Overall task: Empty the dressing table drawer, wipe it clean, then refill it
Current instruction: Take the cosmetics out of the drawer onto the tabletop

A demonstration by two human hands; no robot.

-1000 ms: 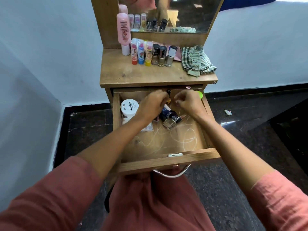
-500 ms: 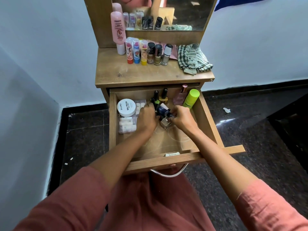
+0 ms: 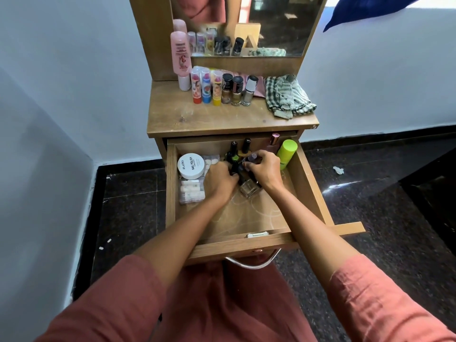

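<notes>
Reaching into the open drawer (image 3: 308,188), both hands gather the little bottles (image 3: 238,154) that stand just right of the white jar (image 3: 191,166). The left hand (image 3: 219,180) has its fingers curled round some dark ones. The right hand (image 3: 265,169) pinches more, next to it. They look like glass: small, hard and smooth. I think they could slip, clink and break. Holding them round the middle seems safest. The jar's lid reads "ZUDIO NAIL POLISH", with smaller words I can't read. A green bottle (image 3: 286,154) stands far right of the jar.
</notes>
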